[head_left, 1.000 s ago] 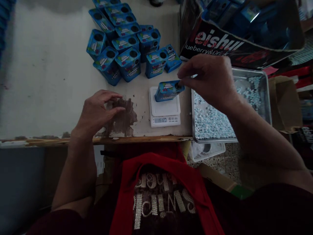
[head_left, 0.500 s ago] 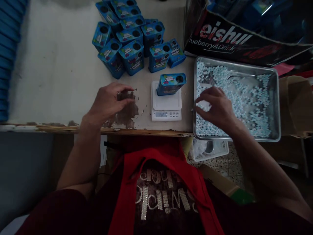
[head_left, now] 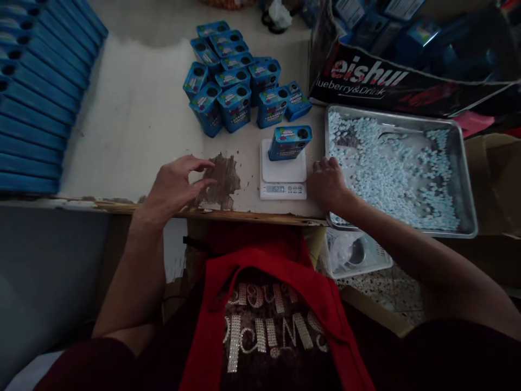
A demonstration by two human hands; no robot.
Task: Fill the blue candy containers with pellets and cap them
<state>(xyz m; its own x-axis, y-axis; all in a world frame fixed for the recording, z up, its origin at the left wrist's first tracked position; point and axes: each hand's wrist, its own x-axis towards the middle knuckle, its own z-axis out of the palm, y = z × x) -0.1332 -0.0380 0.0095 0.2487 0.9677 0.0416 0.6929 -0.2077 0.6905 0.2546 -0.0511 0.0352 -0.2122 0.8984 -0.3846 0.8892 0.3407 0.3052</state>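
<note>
A blue tin (head_left: 290, 142) is lying on its side on the small digital scale (head_left: 283, 172), its round opening facing the tray. The display is lit; the figure is too small to read with confidence. The right hand (head_left: 328, 182) is resting at the near left corner of the metal tray (head_left: 468, 217) of pale blue candies (head_left: 391, 168), fingers curled loosely; whether it is pinching any pieces cannot be told. The left hand (head_left: 176, 183) is lying relaxed and empty on the worn table edge (head_left: 244, 216), holding nothing.

Judgement: the weighing step is in hand, the fill being topped up. The next move is calling for a few candies carried precisely to the tin's small hole.

Against half a second ago, the right hand is sitting nearer the scale, having drawn back out of the candy bed; tin and left hand are lying as they were
</note>
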